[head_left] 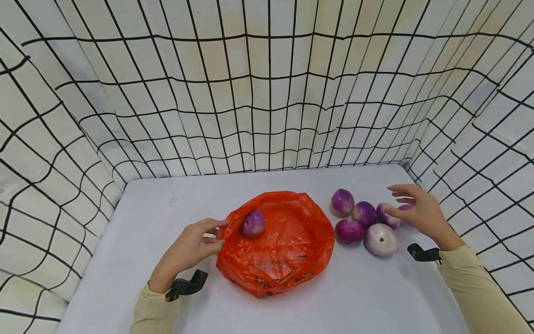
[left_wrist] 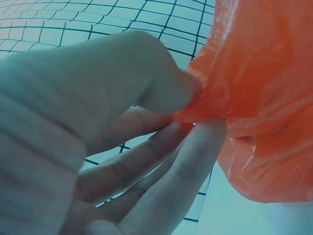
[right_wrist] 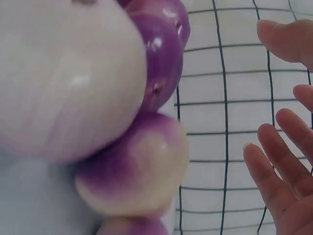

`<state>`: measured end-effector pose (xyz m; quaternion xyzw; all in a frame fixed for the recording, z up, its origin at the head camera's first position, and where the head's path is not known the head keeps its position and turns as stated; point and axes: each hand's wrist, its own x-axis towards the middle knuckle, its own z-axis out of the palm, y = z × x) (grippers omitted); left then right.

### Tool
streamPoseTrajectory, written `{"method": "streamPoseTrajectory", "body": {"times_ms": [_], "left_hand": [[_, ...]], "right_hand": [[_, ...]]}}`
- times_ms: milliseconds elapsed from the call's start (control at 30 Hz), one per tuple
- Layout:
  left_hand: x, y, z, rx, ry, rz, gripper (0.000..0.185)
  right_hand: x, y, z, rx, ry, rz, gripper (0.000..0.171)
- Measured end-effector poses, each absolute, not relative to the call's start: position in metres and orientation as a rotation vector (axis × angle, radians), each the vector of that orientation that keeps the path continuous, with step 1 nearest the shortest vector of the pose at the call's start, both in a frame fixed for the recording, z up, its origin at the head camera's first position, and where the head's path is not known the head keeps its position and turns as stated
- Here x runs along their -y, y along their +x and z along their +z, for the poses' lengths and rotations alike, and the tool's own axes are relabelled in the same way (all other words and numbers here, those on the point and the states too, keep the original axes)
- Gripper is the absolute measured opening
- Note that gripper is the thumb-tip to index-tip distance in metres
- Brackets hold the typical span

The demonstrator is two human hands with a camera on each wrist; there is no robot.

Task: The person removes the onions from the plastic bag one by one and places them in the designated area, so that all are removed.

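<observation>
A white table stands inside a screen of white cloth with a black grid. A person's two arms in tan sleeves reach in from the near edge. In the middle of the table lies a crumpled orange plastic bag, its mouth open upward. One purple-and-white onion already sits inside it, near the left rim.

To the right of the bag, a cluster of loose onions rests on the table, touching one another. The largest is pale, almost white.

The left hand pinches the bag's left rim between thumb and fingertips; the left wrist view shows the orange film gathered in that pinch. The right hand hangs spread, fingers relaxed and apart, just above the right end of the cluster, holding nothing.

The step in hand appears to be loading onions into the bag, with the left hand keeping the mouth open. The next move likely calls for the right hand to close around one onion, lift it clear of its neighbours so they do not roll, and carry it over the rim.

The onion farthest right is partly hidden behind the right hand, so the exact count is uncertain. Print on the bag is too creased to read. The right wrist view is blurred at close range.
</observation>
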<state>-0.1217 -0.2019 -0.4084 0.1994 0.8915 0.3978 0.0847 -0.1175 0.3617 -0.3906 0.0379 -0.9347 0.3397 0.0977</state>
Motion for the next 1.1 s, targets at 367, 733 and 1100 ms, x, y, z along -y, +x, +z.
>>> {"method": "streamPoseTrajectory", "body": {"times_ms": [367,733,1100], "left_hand": [[0.203,-0.122,-0.406,-2.643,0.587,1.201,0.045],[0.203,-0.12,-0.407,-2.642,0.594,1.196,0.045],[0.205,-0.121,-0.408,-2.633,0.582,1.216,0.045]], "right_hand": [[-0.325,-0.134,-0.391,2.624,0.428,1.053,0.062],[-0.287,-0.146,-0.384,2.595,0.555,1.133,0.061],[-0.247,-0.156,-0.378,2.683,0.583,1.094,0.055]]}}
